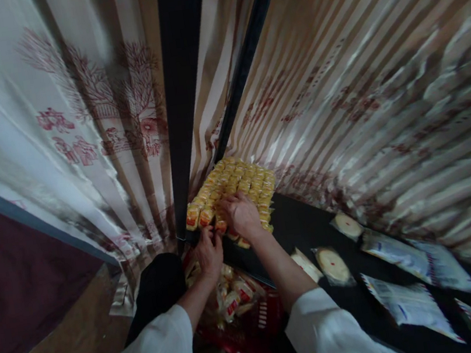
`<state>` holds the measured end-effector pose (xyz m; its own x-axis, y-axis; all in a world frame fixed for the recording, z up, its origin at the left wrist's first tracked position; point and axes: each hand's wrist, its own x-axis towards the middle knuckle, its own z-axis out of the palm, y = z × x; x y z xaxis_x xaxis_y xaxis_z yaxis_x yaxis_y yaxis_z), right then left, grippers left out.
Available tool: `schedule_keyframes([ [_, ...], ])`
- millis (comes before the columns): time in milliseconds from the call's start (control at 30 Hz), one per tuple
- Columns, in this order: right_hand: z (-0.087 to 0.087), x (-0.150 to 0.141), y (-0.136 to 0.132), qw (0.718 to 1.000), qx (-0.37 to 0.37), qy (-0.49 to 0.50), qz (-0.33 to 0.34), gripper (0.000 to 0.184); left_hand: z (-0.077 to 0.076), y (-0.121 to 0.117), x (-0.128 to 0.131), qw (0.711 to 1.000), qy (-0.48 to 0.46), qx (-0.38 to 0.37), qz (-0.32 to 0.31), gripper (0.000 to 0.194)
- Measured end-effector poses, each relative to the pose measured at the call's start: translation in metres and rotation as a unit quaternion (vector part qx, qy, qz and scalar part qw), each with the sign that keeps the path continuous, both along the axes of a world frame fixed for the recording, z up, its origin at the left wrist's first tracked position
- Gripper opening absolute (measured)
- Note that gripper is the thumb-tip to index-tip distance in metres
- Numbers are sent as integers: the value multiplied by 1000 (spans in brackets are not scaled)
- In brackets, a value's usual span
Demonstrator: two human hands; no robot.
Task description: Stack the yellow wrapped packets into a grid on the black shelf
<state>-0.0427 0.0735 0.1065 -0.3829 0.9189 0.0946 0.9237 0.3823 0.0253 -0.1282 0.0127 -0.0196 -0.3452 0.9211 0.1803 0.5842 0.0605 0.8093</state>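
Observation:
Small yellow wrapped packets (pixel 239 176) stand in tight rows at the corner of a black table. My right hand (pixel 240 214) is over the front of these rows, its fingers bent down and bunched on a packet; their tips are partly hidden. At the front edge, my left hand (pixel 209 252) has its thumb and forefinger slightly apart, close to the nearest orange-and-yellow packet. Whether they touch it is hard to see. Below the table edge, between my knees, a red bag (pixel 263 317) lies open with several wrapped pieces (pixel 236 297) inside.
To the right on the black table (pixel 294 215) lie round pale wrapped cakes (pixel 334 265) and several white-and-blue packets (pixel 409 301). Pleated printed curtains (pixel 337 84) rise behind and at the left. A dark upright post (pixel 182 90) stands at the table's corner.

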Motion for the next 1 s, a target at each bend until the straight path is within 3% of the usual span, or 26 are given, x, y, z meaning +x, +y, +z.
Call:
schedule_keyframes([
  [200, 4, -9, 6, 996, -10, -75, -37, 21, -3, 0, 1, 1000, 14, -4, 10, 19],
  [567, 0, -5, 7, 996, 16, -64, -56, 23, 13, 0, 3, 999, 16, -36, -6, 25],
  [867, 0, -6, 9, 997, 4, -22, -68, 21, 15, 7, 0, 998, 53, -41, -9, 18],
  [1000, 1, 5, 2, 995, 45, 66, -62, 22, 9, 6, 1, 998, 53, -23, -19, 12],
])
